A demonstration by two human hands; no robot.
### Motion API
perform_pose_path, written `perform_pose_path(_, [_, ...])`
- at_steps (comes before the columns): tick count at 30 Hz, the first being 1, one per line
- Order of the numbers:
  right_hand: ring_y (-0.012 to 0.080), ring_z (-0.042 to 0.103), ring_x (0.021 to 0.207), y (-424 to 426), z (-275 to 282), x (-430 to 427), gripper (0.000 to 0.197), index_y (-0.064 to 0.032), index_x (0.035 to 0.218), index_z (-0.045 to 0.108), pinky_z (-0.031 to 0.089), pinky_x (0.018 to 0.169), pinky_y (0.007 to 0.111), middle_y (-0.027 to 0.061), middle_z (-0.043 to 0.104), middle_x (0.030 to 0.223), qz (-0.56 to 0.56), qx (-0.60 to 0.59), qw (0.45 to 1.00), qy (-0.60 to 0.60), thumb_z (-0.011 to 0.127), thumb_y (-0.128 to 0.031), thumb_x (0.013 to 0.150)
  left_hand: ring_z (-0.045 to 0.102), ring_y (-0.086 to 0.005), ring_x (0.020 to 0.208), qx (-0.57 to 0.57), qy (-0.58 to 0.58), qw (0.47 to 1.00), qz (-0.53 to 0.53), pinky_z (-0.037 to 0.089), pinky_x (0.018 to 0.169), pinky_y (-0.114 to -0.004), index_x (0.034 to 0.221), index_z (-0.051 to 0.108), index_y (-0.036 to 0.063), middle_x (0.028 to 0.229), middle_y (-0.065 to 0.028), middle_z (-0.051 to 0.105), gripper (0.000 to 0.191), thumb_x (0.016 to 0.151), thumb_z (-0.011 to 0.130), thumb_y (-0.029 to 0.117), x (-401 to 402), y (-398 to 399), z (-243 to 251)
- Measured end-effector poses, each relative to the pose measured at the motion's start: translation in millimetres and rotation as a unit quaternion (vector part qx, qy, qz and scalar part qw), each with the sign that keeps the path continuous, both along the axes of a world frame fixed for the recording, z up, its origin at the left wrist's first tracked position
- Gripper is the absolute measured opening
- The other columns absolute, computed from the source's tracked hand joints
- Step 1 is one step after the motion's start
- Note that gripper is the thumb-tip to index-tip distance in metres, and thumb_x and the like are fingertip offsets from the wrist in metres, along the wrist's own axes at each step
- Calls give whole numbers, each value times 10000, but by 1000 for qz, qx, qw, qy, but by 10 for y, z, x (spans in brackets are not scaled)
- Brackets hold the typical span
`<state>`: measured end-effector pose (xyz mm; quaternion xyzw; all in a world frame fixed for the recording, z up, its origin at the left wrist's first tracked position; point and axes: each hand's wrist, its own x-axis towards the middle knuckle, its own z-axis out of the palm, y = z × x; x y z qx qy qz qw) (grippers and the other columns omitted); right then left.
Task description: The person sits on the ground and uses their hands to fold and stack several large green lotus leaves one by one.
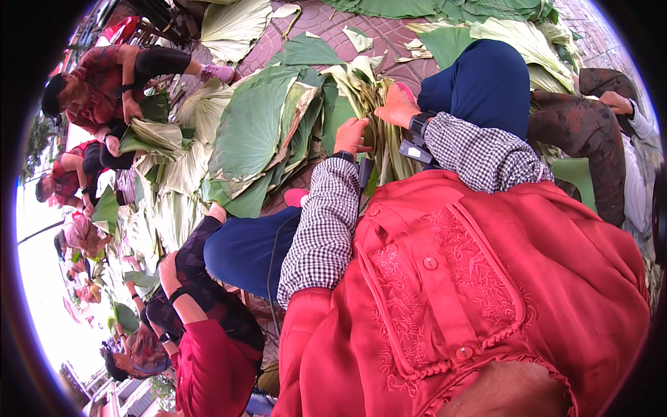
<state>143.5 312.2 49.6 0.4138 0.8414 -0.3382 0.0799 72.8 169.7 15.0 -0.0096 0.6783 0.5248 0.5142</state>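
Observation:
Between my knees stands a gathered bundle of pale, wilted lotus leaves [385,148], creased lengthwise and browned near the top. My left hand [352,136] grips its left side, the fingers partly tucked into the folds. On the upper right side, my right hand [399,108] holds the bundle with the thumb laid across it; its other fingers are mostly hidden. Just left of the hands lies a stack of broad green lotus leaves [255,122], some with dry, curled edges. Both wrists wear dark bands with small devices below them.
Flat green leaves [385,6] and pale dry leaves [521,47] lie on the red paving tiles [318,18] ahead. A co-worker in red [213,359] sits close on my left, another person's patterned trouser leg [583,140] on my right. Several people handle leaves farther left.

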Motion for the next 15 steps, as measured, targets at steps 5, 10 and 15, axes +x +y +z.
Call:
perform_pose_path(5, [382,472,1077,26,-102,-4,607,83,1096,387,390,900,414,288,482,1123,11,5,1000,7,634,-276,674,541,-227,725,11,-28,996,84,506,608,-407,975,518,97,845,-58,528,245,771,596,207,-21,-197,-38])
perform_pose_path(10, [392,468,1075,-27,-103,-6,766,93,1101,357,391,900,408,287,477,1116,39,34,998,35,732,-342,594,544,-245,799,23,-124,988,93,457,673,-389,902,513,105,891,-74,556,187,772,601,206,-67,-203,-103])
perform_pose_path(15, [388,469,1075,-68,25,22,837,72,1113,341,400,893,407,277,471,1122,46,28,998,19,778,-340,529,551,-299,806,20,-156,980,119,474,649,-403,1028,489,34,990,-144,538,308,826,533,263,34,45,-109])
